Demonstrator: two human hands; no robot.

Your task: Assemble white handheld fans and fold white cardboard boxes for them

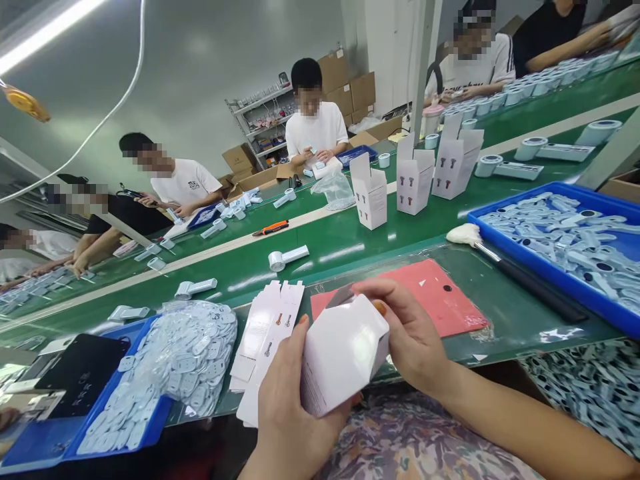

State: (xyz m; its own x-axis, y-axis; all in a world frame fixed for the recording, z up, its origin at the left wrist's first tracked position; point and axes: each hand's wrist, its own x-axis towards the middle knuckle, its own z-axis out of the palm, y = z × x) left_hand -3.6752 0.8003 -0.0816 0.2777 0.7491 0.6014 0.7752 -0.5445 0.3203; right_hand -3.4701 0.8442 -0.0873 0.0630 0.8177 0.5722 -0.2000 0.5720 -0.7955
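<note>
I hold a small white carton (343, 353) close to my lap, at the near edge of the green bench. My left hand (287, 407) wraps around its lower left side from below. My right hand (407, 333) grips its upper right end, thumb and fingers pressed on the flap. A stack of flat, unfolded white cartons (267, 340) lies just left of my hands. Behind the carton a red mat (440, 300) rests on the bench.
A blue tray (145, 427) heaped with bagged pale blue parts sits at my left; another blue tray (555, 270) of parts is at my right, with a black-handled brush (520, 273) before it. Three folded cartons (415, 180) stand on the green conveyor (350, 240). Several people work across it.
</note>
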